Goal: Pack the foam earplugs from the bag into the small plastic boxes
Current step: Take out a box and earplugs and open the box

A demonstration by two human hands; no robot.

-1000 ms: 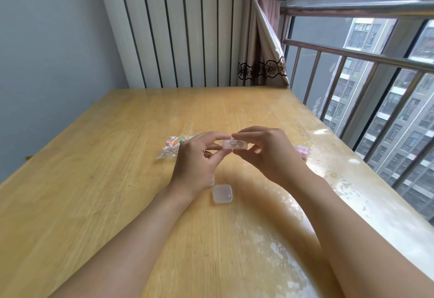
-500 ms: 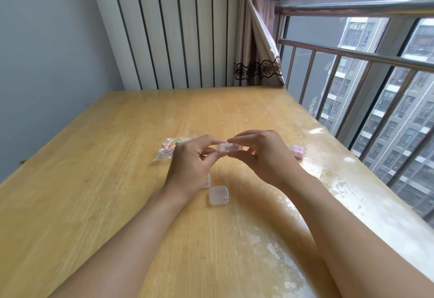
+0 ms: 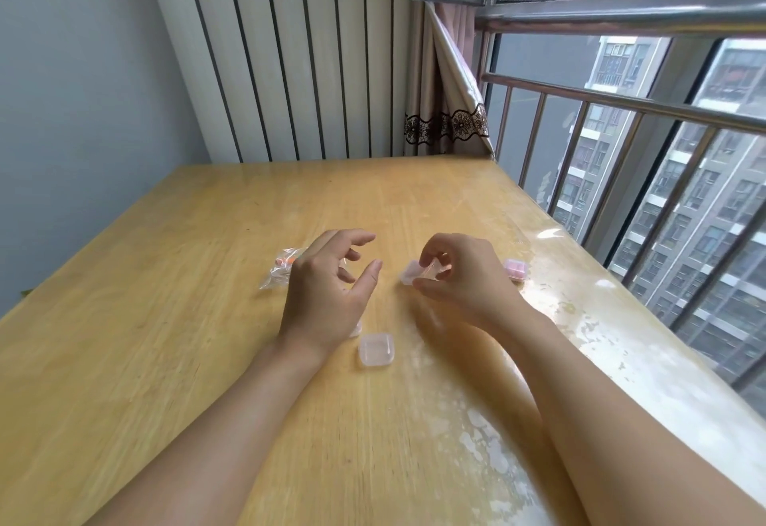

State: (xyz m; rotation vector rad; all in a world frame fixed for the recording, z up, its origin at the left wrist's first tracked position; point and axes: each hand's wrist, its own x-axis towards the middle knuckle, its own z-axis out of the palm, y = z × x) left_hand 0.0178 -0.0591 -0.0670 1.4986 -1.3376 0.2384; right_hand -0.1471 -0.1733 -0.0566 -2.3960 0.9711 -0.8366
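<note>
My right hand [image 3: 464, 276] pinches a small clear plastic box [image 3: 415, 271] above the wooden table [image 3: 166, 318]. My left hand [image 3: 327, 289] hovers just left of it with fingers spread and loosely curled, holding nothing. Behind the left hand lies the clear bag of earplugs [image 3: 278, 272], with orange pieces showing inside. A closed clear box [image 3: 375, 350] sits on the table below both hands. Another clear box [image 3: 355, 328] peeks out from under the left palm. A pink-filled box [image 3: 516, 269] rests behind my right hand.
The table's right edge runs along a window with a metal railing [image 3: 621, 106]. A striped white wall panel [image 3: 290, 48] and a curtain [image 3: 447, 102] stand beyond the far edge.
My left hand has let go of the small box and drawn away to the left. The right hand alone keeps the box and has tilted it.
</note>
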